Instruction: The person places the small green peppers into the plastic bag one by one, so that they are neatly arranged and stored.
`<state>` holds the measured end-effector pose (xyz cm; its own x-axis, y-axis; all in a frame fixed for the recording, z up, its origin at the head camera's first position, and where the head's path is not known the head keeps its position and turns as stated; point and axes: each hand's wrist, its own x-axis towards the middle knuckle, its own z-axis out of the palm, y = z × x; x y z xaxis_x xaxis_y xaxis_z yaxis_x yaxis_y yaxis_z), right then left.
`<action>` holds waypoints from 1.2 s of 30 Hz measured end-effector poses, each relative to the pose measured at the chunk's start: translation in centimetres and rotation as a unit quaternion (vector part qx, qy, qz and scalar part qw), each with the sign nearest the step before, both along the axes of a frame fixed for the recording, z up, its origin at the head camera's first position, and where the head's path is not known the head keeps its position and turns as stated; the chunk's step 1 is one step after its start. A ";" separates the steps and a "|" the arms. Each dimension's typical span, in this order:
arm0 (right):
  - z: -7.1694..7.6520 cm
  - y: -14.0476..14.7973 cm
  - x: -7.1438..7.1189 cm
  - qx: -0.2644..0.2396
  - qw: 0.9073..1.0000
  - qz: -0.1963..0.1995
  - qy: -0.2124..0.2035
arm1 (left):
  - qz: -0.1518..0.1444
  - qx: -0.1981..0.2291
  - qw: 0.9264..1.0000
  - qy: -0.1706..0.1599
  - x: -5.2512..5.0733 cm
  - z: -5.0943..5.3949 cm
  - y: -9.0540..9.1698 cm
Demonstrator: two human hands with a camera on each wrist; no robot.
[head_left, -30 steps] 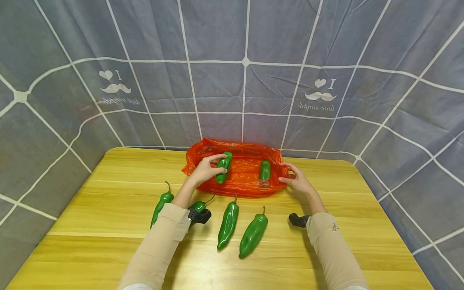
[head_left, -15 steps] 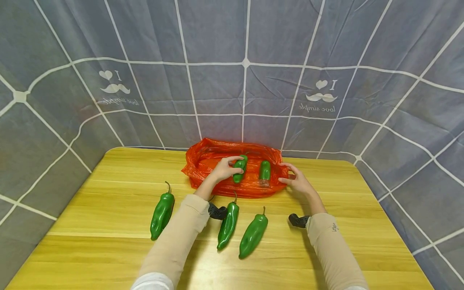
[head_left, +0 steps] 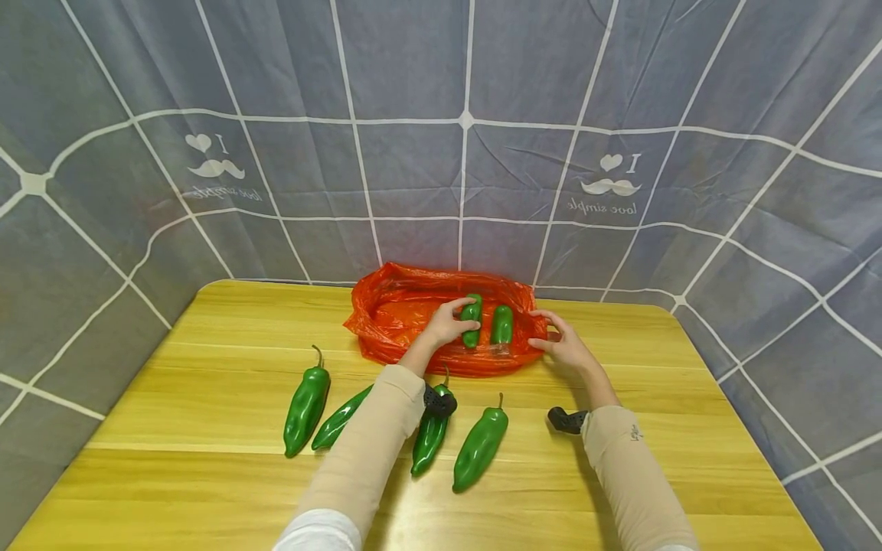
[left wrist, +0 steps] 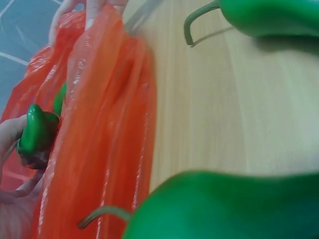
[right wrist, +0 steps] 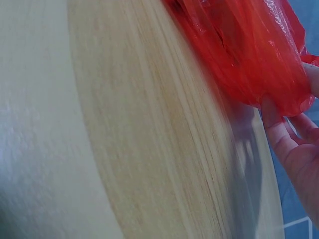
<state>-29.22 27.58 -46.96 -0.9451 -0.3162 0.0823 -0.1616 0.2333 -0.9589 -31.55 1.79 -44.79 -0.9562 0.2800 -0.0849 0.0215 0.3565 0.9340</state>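
My left hand (head_left: 445, 324) is inside the mouth of a red plastic bag (head_left: 400, 317), pinching a green pepper (head_left: 472, 321) between thumb and fingers. Right beside that pepper, a second green pepper (head_left: 502, 325) lies in the bag. In the left wrist view the held pepper (left wrist: 36, 134) shows past the bag's side wall (left wrist: 107, 144). My right hand (head_left: 566, 344) holds the bag's right end; in the right wrist view its fingers (right wrist: 281, 134) are against the red plastic (right wrist: 259, 64).
In front of the bag several green peppers lie on the wooden table (head_left: 586, 490): one at far left (head_left: 307, 409), one partly under my left sleeve (head_left: 341, 419), one below my wrist camera (head_left: 430, 444), one farther right (head_left: 481, 448). A grey curtain (head_left: 413, 168) stands behind.
My left hand has carried its pepper rightward inside the bag, up beside the other pepper. My right hand has stayed at the bag's right end.
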 end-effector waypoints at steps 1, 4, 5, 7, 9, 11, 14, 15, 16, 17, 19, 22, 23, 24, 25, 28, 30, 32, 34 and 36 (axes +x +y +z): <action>0.0 0.0 0.0 -0.002 1.000 0.000 -0.001 | 0.000 -0.004 1.000 0.005 -0.2 -0.3 0.1; -0.1 0.0 0.0 -0.006 1.000 0.003 -0.002 | -0.004 -0.007 0.999 0.036 -1.4 -2.2 0.4; -0.1 0.0 0.0 -0.006 1.000 0.004 -0.002 | -0.005 -0.008 0.999 0.038 -1.4 -2.4 0.5; -0.1 0.0 0.1 -0.006 1.000 0.003 -0.001 | -0.004 -0.013 0.999 0.038 -1.2 -2.4 0.8; -0.2 -0.1 0.2 -0.003 1.000 0.000 0.002 | -0.001 -0.024 0.999 0.023 -0.3 -1.4 1.0; -0.2 -0.1 0.2 -0.002 1.000 -0.001 0.005 | -0.006 -0.030 0.999 0.024 0.3 -0.9 1.2; -0.3 -0.2 0.3 -0.002 1.000 -0.003 0.008 | -0.016 -0.032 0.999 0.021 1.0 -0.5 1.4; -0.4 -0.2 0.3 -0.002 1.000 -0.003 0.008 | -0.020 -0.031 0.999 0.019 1.2 -0.5 1.4; -0.4 -0.2 0.4 -0.002 1.000 -0.003 0.007 | -0.024 -0.033 0.999 0.018 1.3 -0.5 1.4; -0.4 -0.2 0.4 -0.002 1.000 -0.003 0.006 | -0.027 -0.033 0.999 0.014 1.4 -0.5 1.4; -0.4 -0.2 0.5 -0.003 1.000 -0.003 0.003 | -0.033 -0.036 0.999 0.007 1.4 -0.6 1.4; -0.5 -0.2 0.5 -0.003 1.000 -0.003 0.002 | -0.043 -0.039 0.998 0.001 1.4 -0.9 1.3; -0.4 -0.2 0.5 -0.002 1.000 -0.002 0.004 | -0.046 -0.041 0.998 0.001 1.4 -0.9 1.3; -0.4 -0.2 0.5 -0.002 1.000 -0.004 0.004 | -0.050 -0.043 0.998 0.001 1.4 -1.0 1.2; -0.4 -0.2 0.6 -0.001 1.000 -0.006 0.004 | -0.054 -0.045 0.998 0.001 1.3 -1.0 1.2; -0.3 -0.1 0.6 0.001 1.000 -0.009 0.005 | -0.063 -0.057 0.996 0.012 1.4 -1.1 1.1; -0.4 -0.1 0.6 0.002 1.000 -0.009 0.005 | -0.064 -0.061 0.996 0.017 1.4 -1.1 1.1; -0.4 -0.1 0.6 0.002 1.000 -0.009 0.004 | -0.061 -0.064 0.996 0.025 1.5 -1.2 1.1; -0.4 -0.1 0.6 0.003 1.000 -0.009 0.003 | -0.057 -0.073 0.995 0.032 1.5 -1.2 1.1; -0.4 -0.2 0.6 0.002 1.000 -0.010 0.002 | -0.058 -0.077 0.995 0.031 1.5 -1.3 1.1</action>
